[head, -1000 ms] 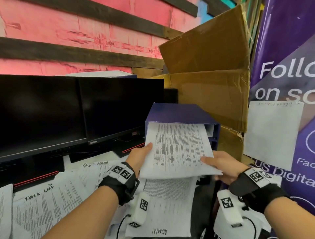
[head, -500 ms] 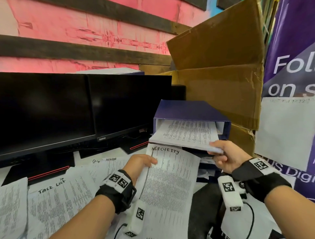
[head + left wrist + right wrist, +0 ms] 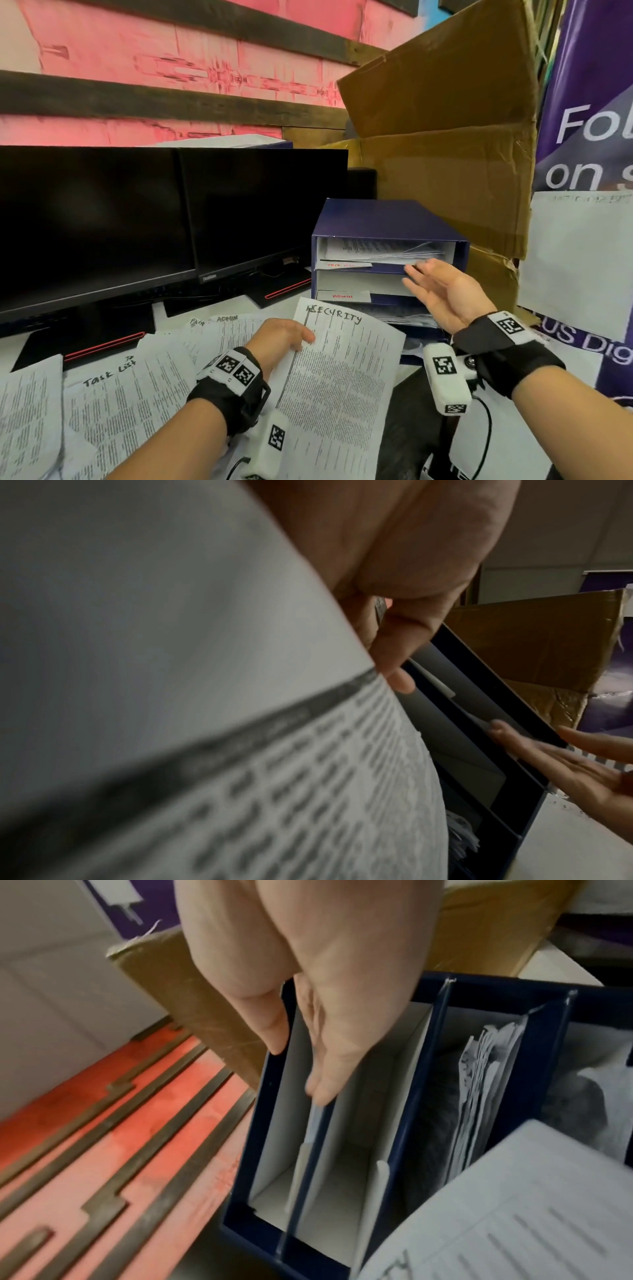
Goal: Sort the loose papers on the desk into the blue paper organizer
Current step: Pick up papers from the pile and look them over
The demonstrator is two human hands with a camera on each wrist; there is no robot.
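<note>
Two dark monitors [image 3: 164, 222] side by side fill the left-centre of the head view, red-trimmed stands below. Pink wall with dark wooden slats [image 3: 164, 99] across the top. Open cardboard box [image 3: 445, 144] upper right. Purple banner with white lettering [image 3: 589, 144] at right edge.

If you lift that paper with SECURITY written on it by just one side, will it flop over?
Probably yes. The SECURITY paper looks like a thin printed sheet, and the left hand pinches it only at its left edge, so the far side would likely sag. It seems very light, so it may slide or flutter easily. Gripped hard, it could crease.
</note>
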